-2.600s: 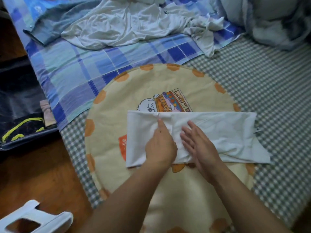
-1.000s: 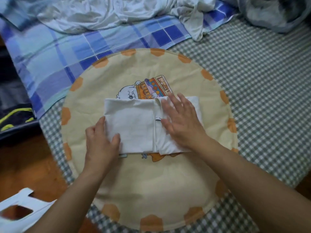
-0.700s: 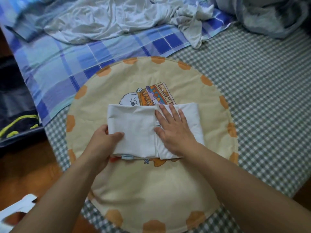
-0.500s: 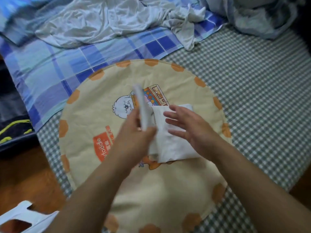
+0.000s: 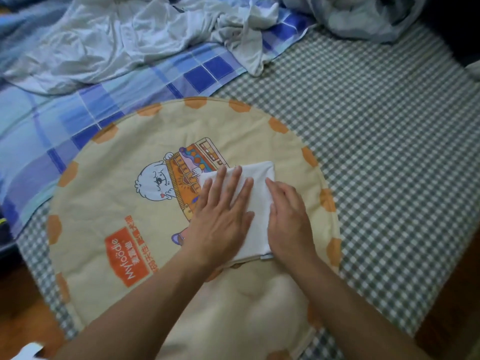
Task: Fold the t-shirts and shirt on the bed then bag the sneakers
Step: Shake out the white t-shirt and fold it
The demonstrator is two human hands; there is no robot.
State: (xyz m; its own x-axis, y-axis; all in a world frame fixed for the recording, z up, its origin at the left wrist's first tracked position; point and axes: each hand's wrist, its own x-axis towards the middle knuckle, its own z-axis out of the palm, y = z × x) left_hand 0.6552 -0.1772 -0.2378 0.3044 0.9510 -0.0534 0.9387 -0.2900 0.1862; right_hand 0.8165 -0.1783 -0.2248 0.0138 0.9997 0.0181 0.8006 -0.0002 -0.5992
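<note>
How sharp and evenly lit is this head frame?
Head view: soft throughout, left hand slightly motion-blurred on the folded white t-shirt; dim light, right corner near black; wide-angle bending of the checked sheet; no glare.

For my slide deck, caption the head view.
Both hands, left and right, press a folded white cotton t-shirt flat.

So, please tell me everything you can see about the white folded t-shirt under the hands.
The white t-shirt is folded into a small, compact rectangle of plain, soft-looking cloth, lying flat on the round beige mat, partly over its cartoon print. A seam edge and what may be a small tag show at its near edge. The left hand presses flat on its left part, and the right hand rests along its right side, fingers straight. Much of the shirt is hidden beneath them.
</note>
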